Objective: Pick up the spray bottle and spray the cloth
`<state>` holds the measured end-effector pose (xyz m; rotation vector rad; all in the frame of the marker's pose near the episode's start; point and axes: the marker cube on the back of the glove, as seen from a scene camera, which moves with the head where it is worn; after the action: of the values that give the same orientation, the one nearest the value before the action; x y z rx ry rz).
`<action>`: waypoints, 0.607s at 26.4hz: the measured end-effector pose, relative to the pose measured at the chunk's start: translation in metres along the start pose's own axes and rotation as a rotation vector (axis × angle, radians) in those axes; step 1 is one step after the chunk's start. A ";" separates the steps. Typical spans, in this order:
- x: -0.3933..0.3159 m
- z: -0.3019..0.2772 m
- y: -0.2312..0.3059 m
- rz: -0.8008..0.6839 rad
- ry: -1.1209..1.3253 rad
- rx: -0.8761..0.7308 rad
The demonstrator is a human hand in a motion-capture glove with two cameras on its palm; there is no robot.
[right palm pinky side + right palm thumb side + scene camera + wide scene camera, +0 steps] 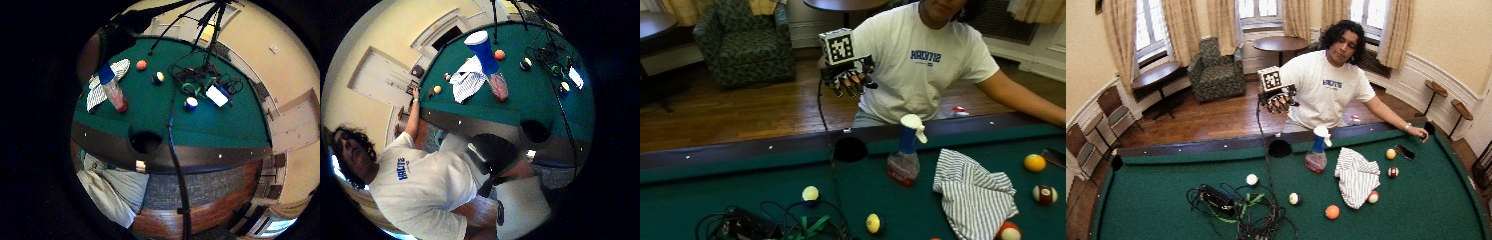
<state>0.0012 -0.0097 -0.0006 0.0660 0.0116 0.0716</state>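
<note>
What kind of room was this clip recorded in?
Probably a lounge or games room: a green pool table with billiard balls on it, an upholstered armchair and curtained windows behind.

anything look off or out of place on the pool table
Nothing is spilled or knocked over. The spray bottle stands upright beside the crumpled striped cloth. The oddity is a tangle of cables lying on the felt among the balls.

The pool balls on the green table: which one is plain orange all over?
The solid orange pool ball, beyond the striped cloth from the person. The others are whitish, yellow or striped.
</note>
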 end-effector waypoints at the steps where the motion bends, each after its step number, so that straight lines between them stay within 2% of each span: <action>1: 0.000 0.000 -0.001 0.010 0.001 0.004; 6: 0.010 -0.004 0.007 -0.039 0.005 -0.060; 10: 0.015 0.000 0.002 0.014 -0.006 0.005; 16: 0.023 0.012 0.006 -0.079 -0.027 -0.023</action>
<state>0.0234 -0.0025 0.0120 0.0435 -0.0133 -0.0082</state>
